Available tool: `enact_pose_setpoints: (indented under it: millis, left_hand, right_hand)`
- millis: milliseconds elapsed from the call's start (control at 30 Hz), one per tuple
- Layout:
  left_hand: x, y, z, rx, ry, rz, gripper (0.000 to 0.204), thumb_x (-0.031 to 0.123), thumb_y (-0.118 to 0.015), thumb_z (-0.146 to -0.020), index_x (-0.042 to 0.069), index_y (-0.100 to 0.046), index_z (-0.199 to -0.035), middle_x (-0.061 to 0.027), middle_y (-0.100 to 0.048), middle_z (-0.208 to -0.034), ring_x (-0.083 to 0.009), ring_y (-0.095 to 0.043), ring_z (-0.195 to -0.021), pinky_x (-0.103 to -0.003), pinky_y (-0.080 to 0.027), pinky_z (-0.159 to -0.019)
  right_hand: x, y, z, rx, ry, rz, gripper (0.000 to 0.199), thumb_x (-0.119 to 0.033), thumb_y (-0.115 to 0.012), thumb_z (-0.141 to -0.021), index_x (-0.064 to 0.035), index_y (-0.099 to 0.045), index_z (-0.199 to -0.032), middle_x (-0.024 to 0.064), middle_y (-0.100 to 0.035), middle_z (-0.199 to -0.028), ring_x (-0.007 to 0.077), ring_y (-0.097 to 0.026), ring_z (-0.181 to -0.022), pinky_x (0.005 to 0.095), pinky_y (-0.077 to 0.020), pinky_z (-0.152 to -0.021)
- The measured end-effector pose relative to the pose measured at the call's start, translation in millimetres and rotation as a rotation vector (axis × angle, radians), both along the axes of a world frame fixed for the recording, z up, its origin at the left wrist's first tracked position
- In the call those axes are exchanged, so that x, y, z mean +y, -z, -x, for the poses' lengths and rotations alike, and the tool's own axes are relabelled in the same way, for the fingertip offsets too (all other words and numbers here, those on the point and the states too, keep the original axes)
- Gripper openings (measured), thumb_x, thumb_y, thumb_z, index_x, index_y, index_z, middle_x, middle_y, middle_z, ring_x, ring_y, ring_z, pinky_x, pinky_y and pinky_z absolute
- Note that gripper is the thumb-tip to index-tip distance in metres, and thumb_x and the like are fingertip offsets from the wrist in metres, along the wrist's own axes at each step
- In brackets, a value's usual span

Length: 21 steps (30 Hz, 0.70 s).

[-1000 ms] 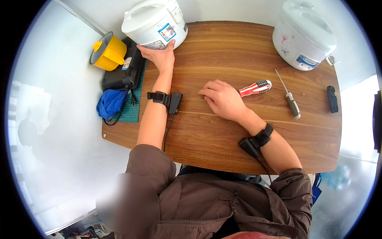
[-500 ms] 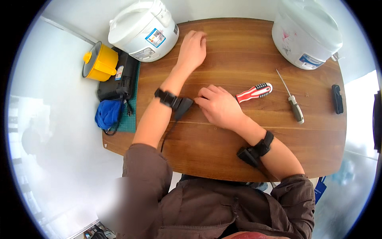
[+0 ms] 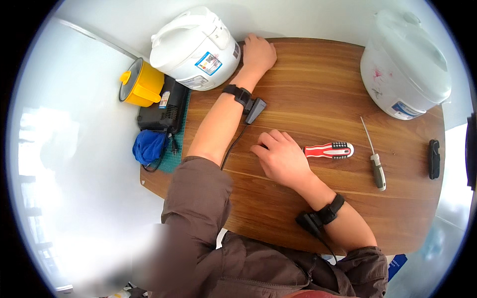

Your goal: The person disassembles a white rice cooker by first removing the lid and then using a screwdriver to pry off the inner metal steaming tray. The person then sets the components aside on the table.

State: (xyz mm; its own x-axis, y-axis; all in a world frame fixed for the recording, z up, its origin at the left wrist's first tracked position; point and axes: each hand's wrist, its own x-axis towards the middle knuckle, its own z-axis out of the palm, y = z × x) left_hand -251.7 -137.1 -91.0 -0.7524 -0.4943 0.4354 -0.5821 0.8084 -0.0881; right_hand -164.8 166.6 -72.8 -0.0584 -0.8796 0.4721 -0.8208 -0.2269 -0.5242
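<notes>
Neighbouring the white rice cooker (image 3: pixel 203 62) at far edge of tabletop (image 3: pixel 318 84): left hand (image 3: pixel 259 53), grip unclear. Right hand (image 3: pixel 283 159) curled beside red-and-white screwdriver (image 3: pixel 328 150); cannot tell whether its grip holds it.

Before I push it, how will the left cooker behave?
The left cooker is probably fairly heavy, given how wide and deep it looks. Being smooth-sided, it may feel slippery. Standing upright on the table, it seems likelier to slide than tip.
</notes>
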Motion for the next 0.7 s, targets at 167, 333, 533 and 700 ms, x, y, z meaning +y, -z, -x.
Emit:
enact_pose_setpoints:
  millis: [167, 333, 533, 700]
  left_hand:
    - [-2.4, -4.6, -3.4, 0.068, 0.047, 0.005, 0.031, 0.021, -0.065, -0.094, -0.009, -0.067, -0.099, -0.0274, -0.063, -0.108, -0.0429, -0.062, -0.104, -0.049, -0.054, -0.091]
    - [-2.0, -14.0, -3.0, 0.028, 0.094, 0.044, 0.016, 0.008, -0.07, -0.085, -0.005, -0.068, -0.094, -0.0237, -0.066, -0.104, -0.0413, -0.065, -0.1, -0.048, -0.054, -0.089]
    - [-10.3, -21.6, 0.8, -0.069, 0.066, 0.112, 0.005, -0.001, -0.07, -0.079, -0.002, -0.072, -0.084, -0.0229, -0.071, -0.094, -0.0405, -0.07, -0.094, -0.046, -0.057, -0.085]
    - [-25.2, -10.2, 3.7, 0.164, 0.096, 0.096, 0.002, 0.0, -0.069, -0.081, -0.001, -0.07, -0.081, -0.0232, -0.071, -0.085, -0.0416, -0.071, -0.084, -0.049, -0.057, -0.08]
  right_hand:
    - [-0.3, -3.2, -0.8, -0.019, -0.001, 0.013, 0.014, -0.01, -0.067, -0.08, -0.0075, -0.071, -0.093, 0.0081, -0.059, -0.096, 0.0281, -0.058, -0.098, 0.0391, -0.0491, -0.088]
    - [-1.4, -4.4, 0.6, -0.006, -0.005, 0.003, 0.015, -0.01, -0.067, -0.08, -0.008, -0.071, -0.095, 0.008, -0.059, -0.096, 0.028, -0.058, -0.099, 0.0393, -0.0492, -0.088]
    - [-1.4, -4.7, -0.7, -0.021, -0.011, 0.008, 0.016, -0.009, -0.068, -0.081, -0.0083, -0.072, -0.096, 0.0069, -0.06, -0.096, 0.0276, -0.059, -0.099, 0.0403, -0.0495, -0.089]
    - [-3.4, -4.0, -2.0, -0.043, -0.014, 0.033, 0.016, -0.008, -0.069, -0.08, -0.008, -0.072, -0.096, 0.0063, -0.06, -0.095, 0.0272, -0.059, -0.098, 0.0407, -0.0499, -0.088]
